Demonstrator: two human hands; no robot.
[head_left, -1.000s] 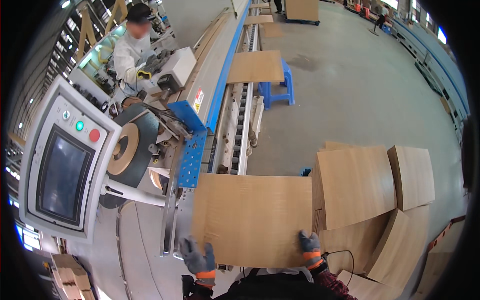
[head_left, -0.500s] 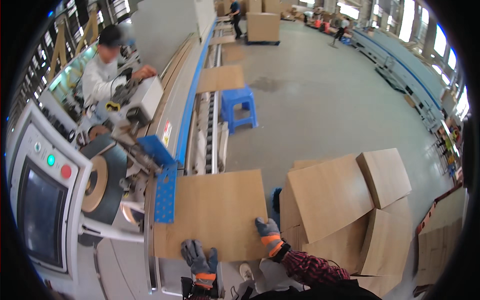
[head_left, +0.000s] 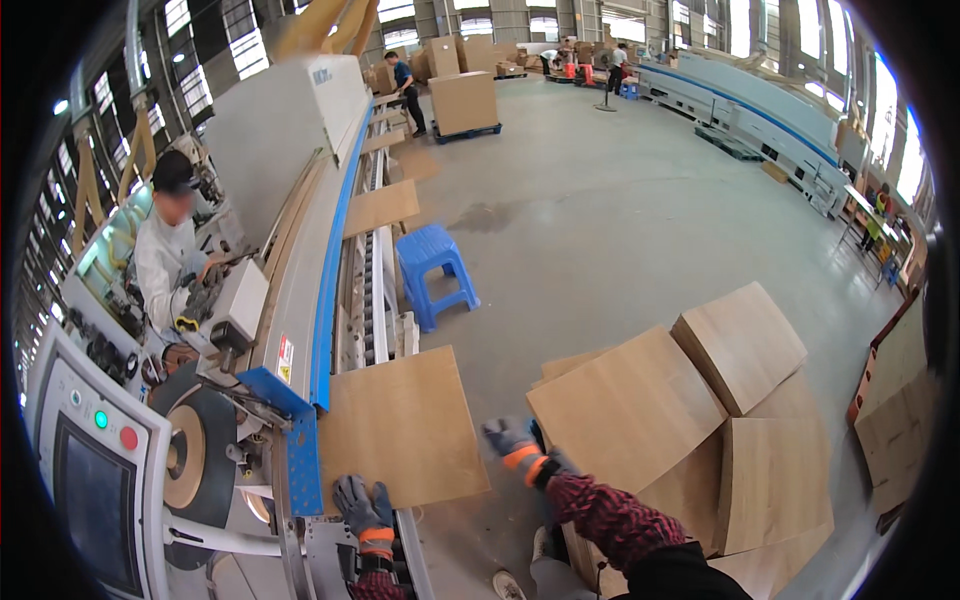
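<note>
Our right hand [head_left: 512, 440] has let go of the wood panel [head_left: 400, 428] and hangs open; our left hand [head_left: 362, 505] lies flat on its near edge, the panel resting on the machine [head_left: 300, 300] infeed, ready for feeding.

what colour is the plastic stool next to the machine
Blue. The plastic stool stands on the grey floor beside the conveyor, clearest in the head view.

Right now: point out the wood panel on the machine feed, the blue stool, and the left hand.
wood panel [head_left: 400, 425], head view, middle of its top face
blue stool [head_left: 432, 252], head view, centre of the seat
left hand [head_left: 362, 505], head view, back of the grey glove at the panel's near edge
</note>
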